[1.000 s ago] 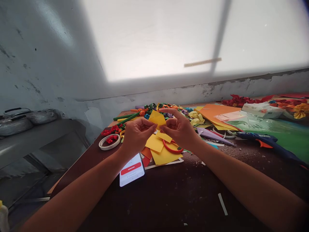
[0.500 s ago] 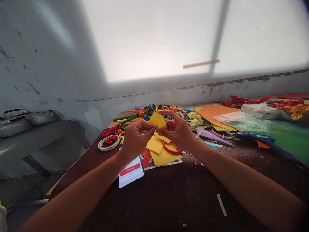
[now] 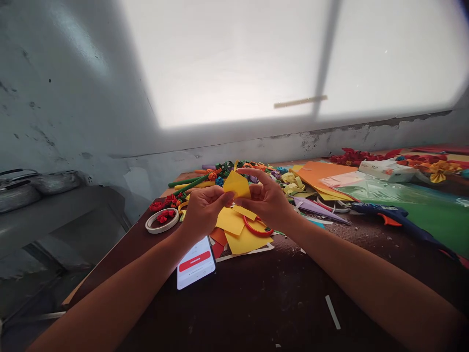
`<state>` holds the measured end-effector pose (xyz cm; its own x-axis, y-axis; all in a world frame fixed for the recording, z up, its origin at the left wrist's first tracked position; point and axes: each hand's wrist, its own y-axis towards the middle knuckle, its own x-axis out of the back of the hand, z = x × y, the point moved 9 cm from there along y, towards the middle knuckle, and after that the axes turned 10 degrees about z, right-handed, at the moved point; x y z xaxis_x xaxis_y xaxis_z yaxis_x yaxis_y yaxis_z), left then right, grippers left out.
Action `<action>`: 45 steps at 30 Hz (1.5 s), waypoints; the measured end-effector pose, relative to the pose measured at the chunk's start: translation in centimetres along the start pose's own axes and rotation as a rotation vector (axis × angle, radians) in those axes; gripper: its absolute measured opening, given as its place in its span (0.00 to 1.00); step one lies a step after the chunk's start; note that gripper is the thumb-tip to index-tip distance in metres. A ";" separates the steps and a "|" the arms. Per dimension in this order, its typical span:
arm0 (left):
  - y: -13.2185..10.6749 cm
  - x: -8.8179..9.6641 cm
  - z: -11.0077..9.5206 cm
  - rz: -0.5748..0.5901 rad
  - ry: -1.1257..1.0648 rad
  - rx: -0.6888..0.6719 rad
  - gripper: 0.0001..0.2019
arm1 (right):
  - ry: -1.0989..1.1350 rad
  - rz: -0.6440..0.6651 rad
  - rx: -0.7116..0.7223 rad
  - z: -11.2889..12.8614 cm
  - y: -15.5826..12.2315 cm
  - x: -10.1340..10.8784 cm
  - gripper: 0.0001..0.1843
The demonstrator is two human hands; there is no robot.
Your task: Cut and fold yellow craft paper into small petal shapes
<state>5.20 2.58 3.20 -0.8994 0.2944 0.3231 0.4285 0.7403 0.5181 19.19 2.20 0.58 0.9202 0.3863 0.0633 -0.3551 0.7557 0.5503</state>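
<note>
A small piece of yellow paper (image 3: 236, 183) with a pointed top is held up between both hands. My left hand (image 3: 205, 208) pinches its lower left edge between thumb and fingers. On the other side, my right hand (image 3: 269, 198) grips the lower right part, with the index finger raised along the top. Below the hands lie more yellow paper pieces (image 3: 244, 240) and a red ring-shaped handle (image 3: 258, 230). Partly covered by my left forearm, a phone (image 3: 196, 266) with a lit screen rests on the dark table.
A roll of tape (image 3: 161, 229) with red paper flowers lies at left. Behind are rolled paper sticks and coloured flowers (image 3: 289, 178). To the right are a purple paper cone (image 3: 320, 210), a dark blue glue gun (image 3: 388, 212), orange sheets (image 3: 322, 176) and a tissue pack (image 3: 386, 170).
My view has shifted slightly, so the table things appear a little lower and further left. Both hands still hold the yellow paper, which has tilted a little.
</note>
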 end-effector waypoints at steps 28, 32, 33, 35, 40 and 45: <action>0.1 -1.6 -0.1 0.278 0.064 0.022 0.20 | -0.382 -0.015 0.130 2.9 -0.9 0.6 0.08; -0.2 -1.7 -0.3 0.248 0.160 -0.012 0.19 | -0.255 -0.057 0.001 1.6 -0.6 1.0 0.14; -0.3 -1.7 -0.4 0.248 0.177 -0.017 0.19 | -0.247 -0.077 -0.017 1.4 -0.6 1.1 0.15; -0.3 -1.8 -0.4 0.248 0.211 -0.022 0.19 | -0.242 -0.119 -0.044 1.0 -0.7 1.4 0.16; -0.3 -1.7 -0.1 0.232 0.242 -0.003 0.17 | -0.248 -0.162 -0.026 0.8 -0.9 1.5 0.15; -0.3 -2.0 0.4 0.234 0.168 0.041 0.16 | -0.236 -0.190 0.027 1.3 -0.9 1.4 0.15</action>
<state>6.80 1.95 2.09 -0.7483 0.3580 0.5584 0.6154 0.6890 0.3828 21.02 1.33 1.25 0.9836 0.1038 0.1473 -0.1718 0.7871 0.5924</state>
